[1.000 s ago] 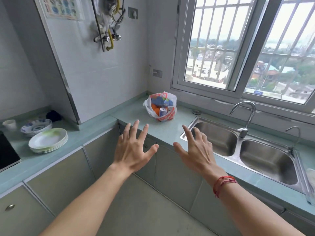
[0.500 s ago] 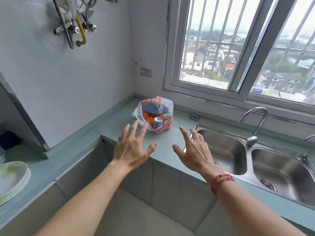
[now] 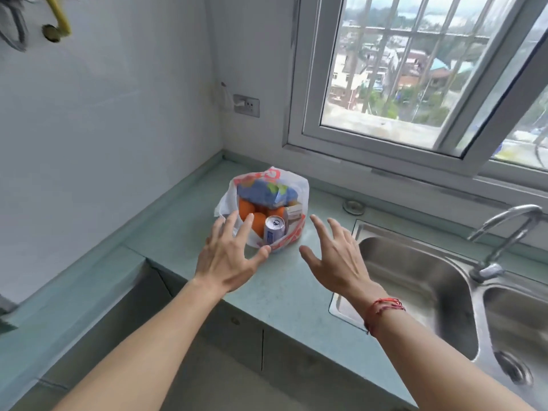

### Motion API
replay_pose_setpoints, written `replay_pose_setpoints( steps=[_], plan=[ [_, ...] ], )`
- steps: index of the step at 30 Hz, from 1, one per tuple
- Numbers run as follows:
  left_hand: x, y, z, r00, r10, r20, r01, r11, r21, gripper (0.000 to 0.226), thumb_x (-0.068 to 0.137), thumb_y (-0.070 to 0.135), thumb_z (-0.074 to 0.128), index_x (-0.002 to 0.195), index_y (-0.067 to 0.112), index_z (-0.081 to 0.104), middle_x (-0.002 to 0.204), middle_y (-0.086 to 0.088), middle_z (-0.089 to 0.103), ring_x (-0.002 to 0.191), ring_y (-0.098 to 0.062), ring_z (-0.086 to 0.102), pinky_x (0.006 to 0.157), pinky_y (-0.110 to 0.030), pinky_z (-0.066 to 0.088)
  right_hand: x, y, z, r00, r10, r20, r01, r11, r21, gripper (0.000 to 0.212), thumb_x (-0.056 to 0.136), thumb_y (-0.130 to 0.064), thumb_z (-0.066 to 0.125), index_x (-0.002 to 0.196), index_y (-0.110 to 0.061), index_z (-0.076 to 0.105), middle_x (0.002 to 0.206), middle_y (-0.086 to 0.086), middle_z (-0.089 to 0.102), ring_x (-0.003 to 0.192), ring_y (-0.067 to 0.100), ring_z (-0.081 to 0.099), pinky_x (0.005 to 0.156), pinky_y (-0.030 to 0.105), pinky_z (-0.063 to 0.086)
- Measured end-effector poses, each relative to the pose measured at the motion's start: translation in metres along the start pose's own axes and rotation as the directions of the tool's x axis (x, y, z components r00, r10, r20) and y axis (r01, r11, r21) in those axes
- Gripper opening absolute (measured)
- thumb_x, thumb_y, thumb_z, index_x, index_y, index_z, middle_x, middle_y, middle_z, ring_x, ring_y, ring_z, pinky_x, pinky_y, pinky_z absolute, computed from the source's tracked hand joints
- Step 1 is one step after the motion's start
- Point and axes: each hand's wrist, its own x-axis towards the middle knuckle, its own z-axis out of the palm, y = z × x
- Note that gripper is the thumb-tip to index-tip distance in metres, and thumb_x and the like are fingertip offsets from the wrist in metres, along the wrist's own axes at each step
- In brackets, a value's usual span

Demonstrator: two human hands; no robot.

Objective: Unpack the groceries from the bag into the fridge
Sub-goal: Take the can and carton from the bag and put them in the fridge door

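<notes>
A white plastic grocery bag (image 3: 299, 185) with red print stands open on the green countertop (image 3: 184, 221) in the corner below the window. Inside it I see oranges (image 3: 247, 209), a drink can (image 3: 274, 228), a blue packet (image 3: 262, 192) and a small box (image 3: 294, 211). My left hand (image 3: 229, 253) hovers with spread fingers at the bag's front left, its fingertips overlapping the bag's edge. My right hand (image 3: 333, 256) is spread open just right of the bag, apart from it. Neither hand holds anything. No fridge is in view.
A steel double sink (image 3: 421, 280) with a tap (image 3: 501, 232) lies right of the bag. A window (image 3: 400, 84) with bars sits above the counter. A wall socket (image 3: 246, 105) is on the back wall. Cabinet doors (image 3: 237, 336) run below the counter.
I have come closer to the counter and both open hands have moved forward to the bag. The plates at the left have dropped out of view.
</notes>
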Motion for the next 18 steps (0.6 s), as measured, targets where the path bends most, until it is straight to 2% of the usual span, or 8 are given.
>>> replay_pose_setpoints(
  steps=[4, 8, 14, 18],
  plan=[
    [0.049, -0.010, 0.023, 0.999, -0.034, 0.036, 0.036, 0.998, -0.045, 0.082, 0.083, 0.071, 0.037, 0.153, 0.032, 0.021, 0.161, -0.001, 0.016, 0.147, -0.025, 0.011, 0.108, -0.049, 0.037, 0.055, 0.012, 0.021, 0.999, 0.001, 0.037, -0.001, 1.000, 0.009, 0.071, 0.093, -0.053, 0.048, 0.154, -0.028, 0.022, 0.154, 0.020, 0.031, 0.138, 0.037, 0.033, 0.111, 0.044, 0.030],
    [0.086, -0.021, 0.043, 0.995, -0.073, 0.074, 0.079, 0.994, -0.073, 0.088, 0.077, 0.075, 0.030, 0.152, 0.031, 0.023, 0.160, -0.001, 0.016, 0.147, -0.025, 0.012, 0.109, -0.048, 0.037, 0.095, 0.019, 0.042, 0.996, -0.005, 0.090, 0.002, 1.000, 0.025, 0.069, 0.094, -0.050, 0.050, 0.154, -0.028, 0.023, 0.154, 0.019, 0.031, 0.139, 0.036, 0.032, 0.111, 0.044, 0.031],
    [0.129, -0.034, 0.081, 0.990, -0.053, 0.131, 0.072, 0.988, -0.139, 0.094, 0.074, 0.075, 0.029, 0.153, 0.023, 0.027, 0.160, -0.005, 0.020, 0.145, -0.027, 0.017, 0.117, -0.043, 0.026, 0.142, 0.025, 0.073, 0.988, 0.014, 0.152, -0.028, 0.995, 0.091, 0.068, 0.095, -0.044, 0.052, 0.154, -0.026, 0.023, 0.154, 0.019, 0.029, 0.140, 0.036, 0.029, 0.111, 0.043, 0.032],
    [0.147, -0.039, 0.108, 0.981, -0.034, 0.190, 0.068, 0.982, -0.177, 0.088, 0.082, 0.071, 0.037, 0.154, 0.022, 0.022, 0.161, -0.005, 0.018, 0.147, -0.028, 0.015, 0.119, -0.042, 0.023, 0.167, 0.021, 0.093, 0.983, 0.003, 0.185, -0.029, 0.990, 0.141, 0.067, 0.091, -0.033, 0.059, 0.150, -0.017, 0.032, 0.148, 0.014, 0.037, 0.132, 0.033, 0.038, 0.108, 0.040, 0.037]
  ],
)
